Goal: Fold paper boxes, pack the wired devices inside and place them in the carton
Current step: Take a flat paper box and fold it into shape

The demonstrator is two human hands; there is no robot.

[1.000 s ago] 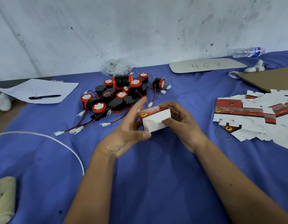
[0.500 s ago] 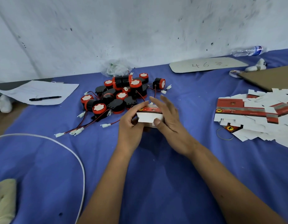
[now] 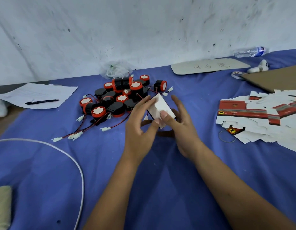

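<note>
Both hands meet over the middle of the blue-covered surface (image 3: 44, 163), holding a small paper box (image 3: 160, 108) up off the cloth with its white underside facing up and tilted. The left hand (image 3: 140, 128) grips the box's near-left edge, thumb against the lower corner and fingers (image 3: 144, 102) reaching up along its left side. The right hand (image 3: 182, 130) pinches the box from the right, thumb pressed on the white face and fingers (image 3: 178, 103) spread loosely behind it.

At about ten o'clock from the box, just beyond the left hand, lies the heap of wired devices (image 3: 120, 97), black and red, their red-black leads trailing toward eight o'clock. At three o'clock, well apart, sits the pile of flat box blanks (image 3: 260, 113), with a rubber band (image 3: 227, 136) at its near-left corner. A brown cardboard sheet (image 3: 276, 78) lies at two o'clock. Far off at nine o'clock a pen (image 3: 42, 102) rests on a sheet of paper (image 3: 36, 93).
</note>
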